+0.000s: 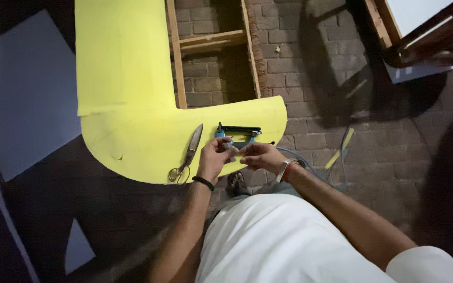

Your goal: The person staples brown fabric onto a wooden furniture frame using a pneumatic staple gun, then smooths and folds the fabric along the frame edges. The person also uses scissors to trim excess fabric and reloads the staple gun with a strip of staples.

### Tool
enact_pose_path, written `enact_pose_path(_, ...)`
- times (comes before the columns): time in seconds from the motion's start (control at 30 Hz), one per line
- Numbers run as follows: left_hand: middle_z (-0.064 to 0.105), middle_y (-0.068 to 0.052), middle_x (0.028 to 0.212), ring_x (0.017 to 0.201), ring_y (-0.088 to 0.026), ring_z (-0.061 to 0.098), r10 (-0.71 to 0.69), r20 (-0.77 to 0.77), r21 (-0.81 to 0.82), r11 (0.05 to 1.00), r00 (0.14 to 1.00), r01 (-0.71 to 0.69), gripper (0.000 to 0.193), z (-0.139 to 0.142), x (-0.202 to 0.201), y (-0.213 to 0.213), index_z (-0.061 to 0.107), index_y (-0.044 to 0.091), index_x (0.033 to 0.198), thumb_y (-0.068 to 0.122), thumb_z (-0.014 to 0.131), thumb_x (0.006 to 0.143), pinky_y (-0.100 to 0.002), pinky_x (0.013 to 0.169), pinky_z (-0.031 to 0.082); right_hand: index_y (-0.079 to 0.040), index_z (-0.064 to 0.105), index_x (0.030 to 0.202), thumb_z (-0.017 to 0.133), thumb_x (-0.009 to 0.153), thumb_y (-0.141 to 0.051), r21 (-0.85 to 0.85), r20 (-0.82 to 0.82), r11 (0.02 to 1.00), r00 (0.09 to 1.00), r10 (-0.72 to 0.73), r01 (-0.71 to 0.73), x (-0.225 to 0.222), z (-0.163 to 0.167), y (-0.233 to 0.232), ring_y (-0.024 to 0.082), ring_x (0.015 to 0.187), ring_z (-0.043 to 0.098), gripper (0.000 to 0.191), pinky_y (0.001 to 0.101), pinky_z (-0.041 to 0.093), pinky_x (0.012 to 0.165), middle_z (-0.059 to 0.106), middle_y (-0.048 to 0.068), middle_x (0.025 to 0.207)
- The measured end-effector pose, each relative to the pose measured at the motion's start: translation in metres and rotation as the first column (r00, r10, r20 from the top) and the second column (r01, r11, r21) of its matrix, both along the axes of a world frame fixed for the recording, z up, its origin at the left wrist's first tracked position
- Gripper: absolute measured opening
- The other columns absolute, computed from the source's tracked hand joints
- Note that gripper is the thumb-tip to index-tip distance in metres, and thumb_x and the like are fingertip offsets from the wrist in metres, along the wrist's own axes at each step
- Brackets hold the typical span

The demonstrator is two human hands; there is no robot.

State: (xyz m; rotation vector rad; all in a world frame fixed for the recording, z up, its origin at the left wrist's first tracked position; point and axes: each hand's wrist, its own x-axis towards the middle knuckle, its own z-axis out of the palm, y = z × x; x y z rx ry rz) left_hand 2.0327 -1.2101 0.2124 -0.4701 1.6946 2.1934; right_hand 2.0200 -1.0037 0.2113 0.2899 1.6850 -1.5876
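Observation:
A large yellow curved sheet [127, 94] lies on a wooden frame over a brick floor. On it rest long metal scissors [187, 154] and a blue and black staple gun [238, 133]. My left hand [215, 156] and my right hand [258, 156] meet just in front of the staple gun, fingertips pinched together around something small and pale that I cannot make out. The left wrist wears a black band, the right wrist a metal bangle and a red thread.
A wooden ladder-like frame [213, 42] sits under the sheet. A pale board [22, 94] lies at the left. A dark wooden frame with a white panel [420, 31] stands at the top right. A yellow strip [339, 149] lies on the bricks.

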Motion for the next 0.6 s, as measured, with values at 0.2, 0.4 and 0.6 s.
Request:
enact_pose_path(0.2, 0.070, -0.003, 0.089, 0.078, -0.011, 0.067, 0.021, -0.075, 0.000, 1.000, 0.997, -0.021, 0.020, -0.025, 0.004, 0.033, 0.070, 0.001, 0.102, 0.004, 0.083, 0.087, -0.027, 0.069, 0.059, -0.001, 0.073, 0.104, 0.074, 0.095, -0.015, -0.170, -0.144, 0.986, 0.989, -0.021, -0.004, 0.016, -0.005, 0.010, 0.011, 0.082, 0.066, 0.016, 0.0296, 0.056, 0.073, 0.075, 0.003, 0.091)
enact_pose_path(0.4, 0.074, 0.000, 0.086, 0.072, -0.010, 0.067, -0.072, 0.030, -0.061, 0.995, 0.997, 0.074, 0.017, -0.018, 0.011, 0.051, 0.075, 0.006, 0.103, 0.018, 0.077, 0.090, -0.027, 0.061, 0.054, -0.001, 0.070, 0.108, 0.069, 0.098, -0.015, -0.052, -0.242, 0.998, 0.970, -0.036, 0.024, 0.039, -0.018, 0.027, 0.010, 0.083, 0.065, 0.018, 0.0280, 0.056, 0.074, 0.073, 0.002, 0.092)
enact_pose_path(0.6, 0.071, -0.003, 0.081, 0.064, -0.011, 0.061, -0.106, 0.040, -0.094, 0.990, 0.994, 0.109, 0.024, -0.009, 0.017, 0.070, 0.077, 0.003, 0.098, 0.026, 0.071, 0.099, -0.028, 0.057, 0.052, 0.001, 0.068, 0.115, 0.061, 0.096, 0.001, -0.110, -0.343, 0.992, 0.934, -0.098, 0.064, 0.054, -0.008, 0.042, 0.011, 0.085, 0.063, 0.020, 0.0276, 0.053, 0.073, 0.070, 0.003, 0.095)
